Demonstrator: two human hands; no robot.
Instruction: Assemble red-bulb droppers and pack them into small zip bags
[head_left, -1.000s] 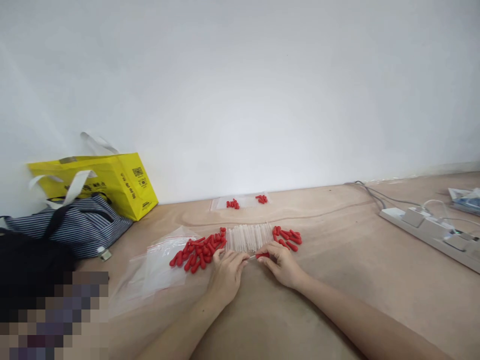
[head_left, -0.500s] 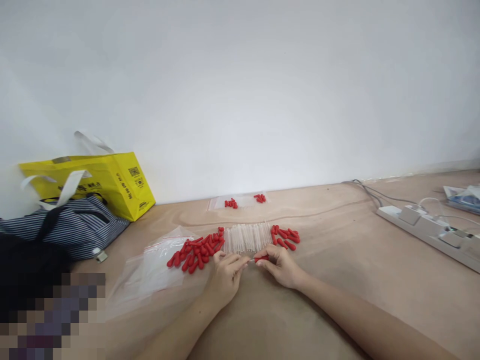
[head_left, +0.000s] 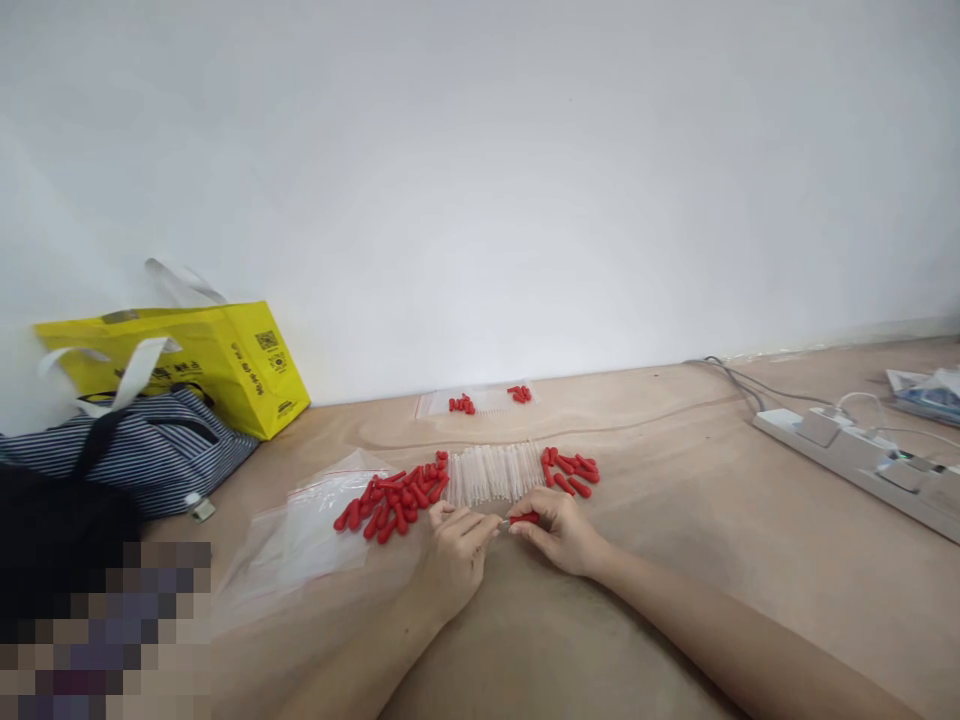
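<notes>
My right hand (head_left: 564, 532) pinches a red rubber bulb (head_left: 524, 518) between thumb and fingers. Close on its left, my left hand (head_left: 459, 550) is closed on a thin clear tube (head_left: 504, 522), whose tip meets the bulb's open end. Just beyond both hands lies a row of thin clear tubes (head_left: 495, 473). A large pile of red bulbs (head_left: 397, 500) is to the left of the row, partly on clear zip bags (head_left: 315, 535). A smaller group of red bulbs (head_left: 581, 468) lies at its right.
Near the wall, a clear bag (head_left: 491, 400) bears small red bulbs. At the left are a yellow bag (head_left: 262, 370), a striped bag (head_left: 150, 460) and a small bottle (head_left: 200, 507). A white power strip (head_left: 862, 455) with plugs and cables lies at the right of the table (head_left: 712, 520).
My left hand has shifted very slightly right, nearer the bulb, and less of the tube shows between my hands. The right hand has hardly moved.
</notes>
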